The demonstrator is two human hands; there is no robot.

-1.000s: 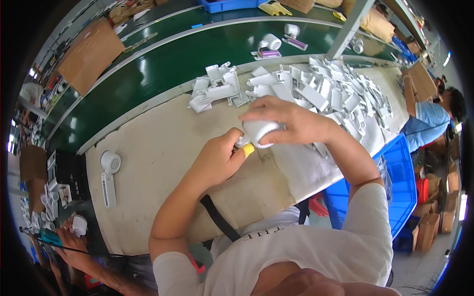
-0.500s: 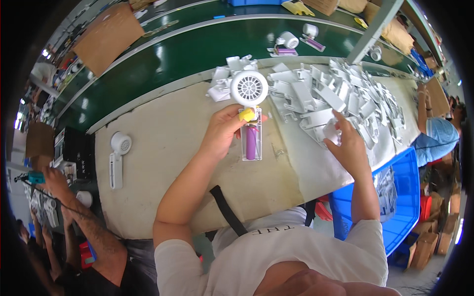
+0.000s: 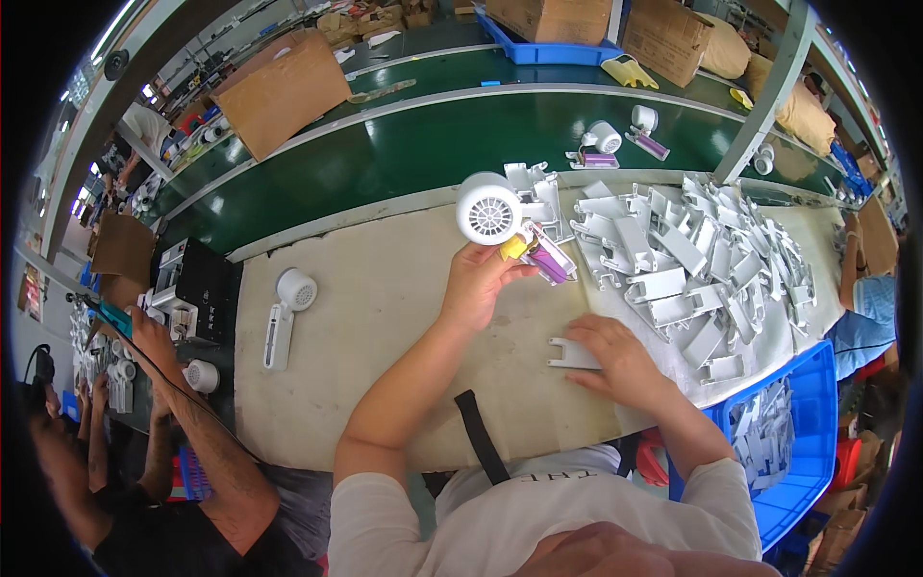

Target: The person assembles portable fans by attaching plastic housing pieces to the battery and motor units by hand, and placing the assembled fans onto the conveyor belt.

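A white handheld fan [image 3: 488, 211] with a round grille is held up by my left hand [image 3: 473, 291], thumb and fingers closed round its neck. Its handle is uncovered, tilting down to the right and showing a purple cylindrical battery [image 3: 550, 265]. Something yellow [image 3: 513, 247] sits at my left thumb tip; whether it is worn or held I cannot tell. My right hand [image 3: 623, 363] grips a white plastic handle cover [image 3: 571, 355] low over the table, fingers on top. A large heap of similar white covers [image 3: 687, 255] spreads beyond it.
Another white fan [image 3: 279, 332] lies at the table's left. Behind runs a green conveyor [image 3: 385, 159] carrying fans with purple batteries [image 3: 601, 144]. A blue crate [image 3: 808, 452] with bagged parts stands at the right edge. A co-worker's arm [image 3: 207, 452] works at the left.
My right hand has come from the heap toward the front middle with a cover. My left hand has tilted the fan, its handle swinging rightward. The view has shifted.
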